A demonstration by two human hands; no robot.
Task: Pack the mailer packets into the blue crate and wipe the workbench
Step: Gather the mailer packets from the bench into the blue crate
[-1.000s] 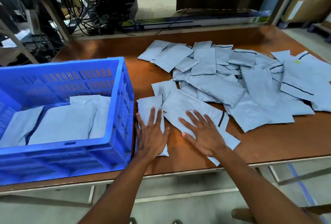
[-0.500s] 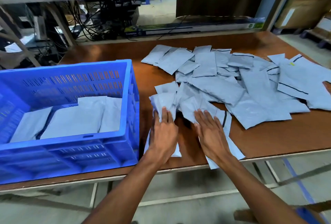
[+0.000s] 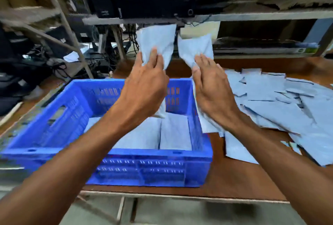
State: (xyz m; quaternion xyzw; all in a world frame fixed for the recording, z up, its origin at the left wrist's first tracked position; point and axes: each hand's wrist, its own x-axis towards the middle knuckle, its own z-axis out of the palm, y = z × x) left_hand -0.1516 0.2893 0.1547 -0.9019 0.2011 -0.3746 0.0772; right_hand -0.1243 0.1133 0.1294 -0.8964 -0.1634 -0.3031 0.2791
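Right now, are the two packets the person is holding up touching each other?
Apart. The head view shows dark background in a clear gap between the left hand's packet and the right hand's packet, both raised above the blue crate.

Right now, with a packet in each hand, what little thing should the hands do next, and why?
Probably lower both packets into the blue crate and let go. The left hand pinches one packet above the crate, and the right hand holds another packet by its right edge. A few packets already lie flat inside, with room to spare, and a big pile waits on the workbench.
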